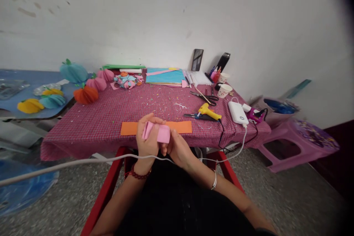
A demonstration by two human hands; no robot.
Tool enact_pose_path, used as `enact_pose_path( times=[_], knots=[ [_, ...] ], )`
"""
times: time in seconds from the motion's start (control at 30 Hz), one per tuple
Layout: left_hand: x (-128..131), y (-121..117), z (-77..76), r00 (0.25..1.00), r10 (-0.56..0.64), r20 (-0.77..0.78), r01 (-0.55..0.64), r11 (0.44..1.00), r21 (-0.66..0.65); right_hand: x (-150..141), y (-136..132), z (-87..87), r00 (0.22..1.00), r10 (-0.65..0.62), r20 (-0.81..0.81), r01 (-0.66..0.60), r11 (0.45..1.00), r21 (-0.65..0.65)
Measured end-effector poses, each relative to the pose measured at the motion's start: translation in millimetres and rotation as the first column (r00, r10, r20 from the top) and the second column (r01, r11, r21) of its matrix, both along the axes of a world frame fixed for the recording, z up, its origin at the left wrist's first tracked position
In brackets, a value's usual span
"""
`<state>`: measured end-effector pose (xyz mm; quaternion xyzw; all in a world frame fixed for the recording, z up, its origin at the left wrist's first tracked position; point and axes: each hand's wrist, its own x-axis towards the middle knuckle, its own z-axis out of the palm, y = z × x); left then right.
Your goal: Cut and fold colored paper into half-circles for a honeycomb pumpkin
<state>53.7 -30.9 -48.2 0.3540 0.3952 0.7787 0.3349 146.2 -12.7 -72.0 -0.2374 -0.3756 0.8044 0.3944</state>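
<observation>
Within left grip (148, 143), pink paper (164, 134), folded

This is a paper-craft workspace, perhaps in a home; little of the room shows. A checked tablecloth (110, 112) bears a glue gun (209, 111), paper scraps (128, 80) and folded-paper pumpkins (86, 96).

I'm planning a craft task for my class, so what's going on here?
Someone's left hand holds folded pink paper, with the right hand at its edge. On the table, an orange strip lies partly hidden behind the hands, and a yellow glue gun rests to the right. Paper pumpkins sit to the left.
</observation>
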Motion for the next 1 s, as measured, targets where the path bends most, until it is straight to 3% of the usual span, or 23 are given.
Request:
enact_pose_path(
  times=[0.13,0.23,0.33,0.47,0.57,0.73,0.8,0.87,0.93,1.0],
  knots=[
    [-0.9,-0.7,0.1,0.990,0.078,-0.113,-0.073,0.996,0.049,0.0,-3.1,-0.4,0.999,0.049,0.021,-0.050,0.997,0.060],
    [-1.2,-1.8,-2.8,0.987,-0.092,-0.132,0.097,0.995,0.034,-0.3,-4.6,1.9,0.999,-0.019,0.040,0.015,0.996,0.093],
    [-2.0,-1.1,-6.9,0.946,-0.324,-0.008,0.324,0.946,0.023,0.0,-4.9,3.2,0.997,-0.065,0.050,0.059,0.992,0.111],
    [-2.1,1.2,-9.4,0.908,-0.407,0.096,0.403,0.913,0.062,1.9,-1.9,2.4,0.989,-0.106,0.107,0.091,0.986,0.136],
    [-2.2,0.0,-7.9,0.928,-0.372,-0.015,0.372,0.928,0.024,3.6,2.4,3.9,0.967,-0.185,0.177,0.140,0.960,0.241],
    [-3.1,-5.9,-2.5,0.975,-0.086,-0.203,0.081,0.996,-0.033,2.0,4.7,10.7,0.918,-0.263,0.298,0.136,0.912,0.387],
    [-2.0,-0.6,3.0,0.987,-0.026,-0.156,0.020,0.999,-0.040,0.0,8.2,14.1,0.918,-0.220,0.330,0.069,0.908,0.414],
    [0.6,15.4,14.3,0.997,-0.057,-0.056,0.054,0.996,-0.066,-1.6,19.0,21.1,0.918,-0.195,0.344,0.035,0.907,0.420],
    [3.3,42.0,32.2,0.980,-0.169,0.103,0.179,0.978,-0.103,-2.3,38.4,34.2,0.922,-0.206,0.328,0.056,0.909,0.413],
    [3.9,73.3,53.4,0.917,-0.299,0.265,0.334,0.938,-0.097,-2.2,62.3,52.6,0.930,-0.228,0.287,0.095,0.907,0.411]
  ],
)
